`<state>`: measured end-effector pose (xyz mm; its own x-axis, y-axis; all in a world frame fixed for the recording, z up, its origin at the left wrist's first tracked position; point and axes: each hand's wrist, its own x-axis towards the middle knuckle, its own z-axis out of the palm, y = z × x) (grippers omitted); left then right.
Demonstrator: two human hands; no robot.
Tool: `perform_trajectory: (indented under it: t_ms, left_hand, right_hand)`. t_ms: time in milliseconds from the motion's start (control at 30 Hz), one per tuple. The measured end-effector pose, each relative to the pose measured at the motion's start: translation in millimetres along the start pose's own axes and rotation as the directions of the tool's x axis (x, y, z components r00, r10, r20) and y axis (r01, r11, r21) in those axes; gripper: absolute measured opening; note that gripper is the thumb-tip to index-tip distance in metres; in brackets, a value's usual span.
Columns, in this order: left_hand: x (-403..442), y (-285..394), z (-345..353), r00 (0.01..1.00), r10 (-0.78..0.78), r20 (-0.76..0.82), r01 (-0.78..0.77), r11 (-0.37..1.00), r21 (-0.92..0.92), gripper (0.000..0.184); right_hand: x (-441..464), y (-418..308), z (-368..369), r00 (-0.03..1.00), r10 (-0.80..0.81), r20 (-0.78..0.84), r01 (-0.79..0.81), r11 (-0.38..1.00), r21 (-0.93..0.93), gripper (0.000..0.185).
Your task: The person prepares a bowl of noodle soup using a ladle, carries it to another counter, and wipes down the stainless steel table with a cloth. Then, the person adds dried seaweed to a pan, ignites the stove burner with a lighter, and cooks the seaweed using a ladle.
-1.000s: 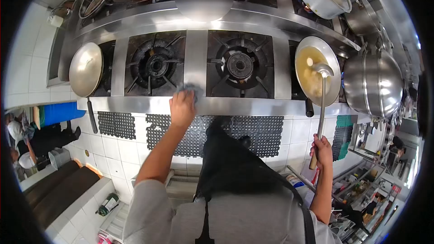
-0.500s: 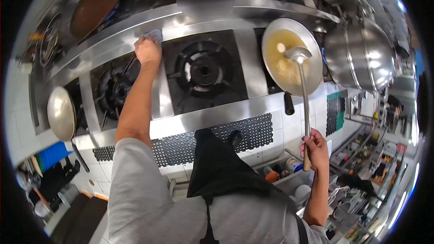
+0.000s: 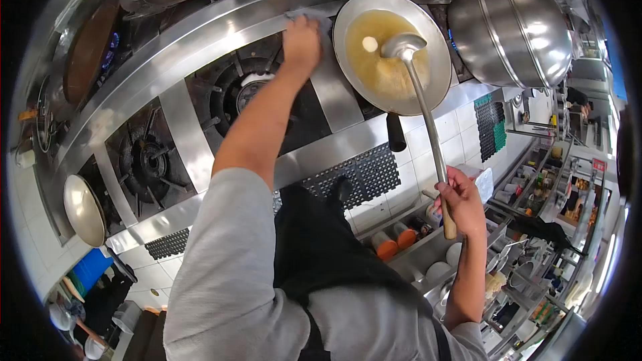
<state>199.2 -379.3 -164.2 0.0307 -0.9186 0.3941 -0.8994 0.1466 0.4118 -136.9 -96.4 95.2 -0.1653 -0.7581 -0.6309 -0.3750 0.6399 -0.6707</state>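
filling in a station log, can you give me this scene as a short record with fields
left hand: at the back of the stove, on a grey cloth
left hand point: left hand, cloth
right hand: right hand grips the handle of a ladle
ladle bowl: over the yellow liquid; contact unclear
liquid held in: wide pan on the stove
right of pan: large steel pot
far left: another pan, handle toward the person
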Motion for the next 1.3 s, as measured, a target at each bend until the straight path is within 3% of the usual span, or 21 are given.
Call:
perform_trajectory:
  t_ms: [100,200,267,400,467,500,533,567,667,700,767,800,900,967,1033,1067,1100,1133,1167,1233,1300]
  left_hand:
    - [-89.1,60.7,-24.3,0.987,0.011,0.158,-0.016,0.999,0.035,0.022]
    - [-189.4,126.6,-62.2,0.959,0.007,0.283,0.105,0.918,-0.382,0.028]
    - [-230.0,135.6,-71.1,0.915,0.175,0.363,-0.057,0.949,-0.312,0.033]
    - [-299.9,66.6,-130.8,0.994,-0.012,0.111,0.024,0.994,-0.104,0.030]
    - [-333.3,3.6,-199.3,0.868,-0.353,0.349,0.368,0.930,0.024,0.032]
    - [-380.7,-48.0,-204.6,0.919,-0.365,0.149,0.385,0.912,-0.141,0.035]
    - [-413.3,-79.7,-226.1,0.891,-0.425,0.161,0.335,0.853,0.400,0.035]
    - [-451.0,-109.9,-247.2,0.899,-0.436,-0.043,0.391,0.756,0.525,0.029]
    - [-519.0,-225.6,-318.1,0.667,-0.685,-0.292,0.745,0.611,0.267,0.036]
    - [-532.8,-261.9,-333.1,0.761,-0.524,-0.383,0.641,0.510,0.574,0.030]
    - [-515.5,-292.1,-369.5,0.686,-0.497,-0.531,0.695,0.663,0.278,0.032]
    - [-521.9,-326.6,-376.6,0.673,-0.514,-0.532,0.723,0.609,0.327,0.034]
    - [-439.7,-265.4,-399.7,0.521,-0.498,-0.693,0.841,0.162,0.515,0.046]
    - [-436.3,-267.0,-402.7,0.743,-0.261,-0.617,0.632,0.578,0.516,0.045]
    - [-404.0,-177.7,-355.7,0.599,-0.614,-0.514,0.609,0.766,-0.206,0.035]
    - [-394.4,-127.0,-337.7,0.767,-0.590,-0.255,0.565,0.808,-0.168,0.025]
    - [-405.2,-77.2,-283.8,0.760,-0.643,-0.092,0.532,0.697,-0.481,0.016]
    - [-393.7,-19.0,-260.4,0.801,-0.563,0.206,0.579,0.639,-0.506,0.013]
    - [-383.5,28.3,-217.8,0.881,-0.396,0.259,0.469,0.664,-0.583,0.012]
    - [-391.4,80.3,-127.2,0.818,-0.111,0.564,0.552,0.429,-0.715,0.021]
    - [-386.9,118.1,-44.4,0.699,-0.148,0.700,0.696,0.369,-0.616,0.040]
  right_hand:
    - [2.6,-0.9,-10.4,1.000,-0.007,0.021,0.007,1.000,-0.022,0.038]
    - [9.4,6.2,-25.8,1.000,-0.019,0.020,0.019,0.999,-0.042,0.041]
    - [10.6,-0.7,-28.8,1.000,0.007,0.007,-0.006,0.996,-0.090,0.043]
    - [25.0,8.0,-39.2,1.000,-0.007,0.015,0.009,0.992,-0.129,0.028]
    - [40.5,20.3,-41.6,1.000,0.006,0.006,-0.006,0.988,-0.155,0.017]
    - [44.3,27.0,-44.9,1.000,0.008,-0.015,-0.010,0.983,-0.182,0.015]
    - [48.3,35.8,-45.1,0.999,-0.027,-0.032,0.018,0.965,-0.263,0.013]
    - [54.4,46.0,-52.0,0.994,-0.065,-0.085,0.032,0.938,-0.345,0.012]
    - [61.3,69.6,-46.8,0.906,-0.399,-0.144,0.228,0.745,-0.627,0.020]
    - [54.7,63.4,-43.1,0.937,-0.309,-0.161,0.156,0.784,-0.600,0.029]
    - [37.5,50.4,-28.6,0.957,-0.217,-0.192,0.113,0.890,-0.443,0.026]
    - [33.1,48.1,-27.9,0.962,-0.181,-0.203,0.095,0.923,-0.374,0.025]
    - [19.1,35.8,-11.6,0.983,-0.099,-0.156,0.072,0.984,-0.165,0.021]
    - [9.8,25.9,-5.8,0.993,-0.070,-0.095,0.067,0.997,-0.031,0.018]
    - [-1.3,16.9,-0.8,0.995,-0.078,-0.054,0.075,0.995,-0.067,0.015]
    - [-4.9,13.0,0.3,0.997,-0.067,-0.040,0.065,0.997,-0.041,0.015]
    - [-9.0,10.1,-0.1,0.998,-0.056,-0.028,0.056,0.998,-0.018,0.014]
    - [-12.6,7.7,-0.3,0.998,-0.064,-0.004,0.064,0.998,-0.002,0.017]
    - [-15.0,5.1,0.3,0.998,-0.055,-0.004,0.055,0.998,0.017,0.018]
    - [-20.6,-1.9,3.1,0.999,-0.049,0.002,0.049,0.998,0.043,0.021]
    - [-28.7,-10.3,3.8,0.998,-0.052,0.021,0.050,0.995,0.090,0.024]
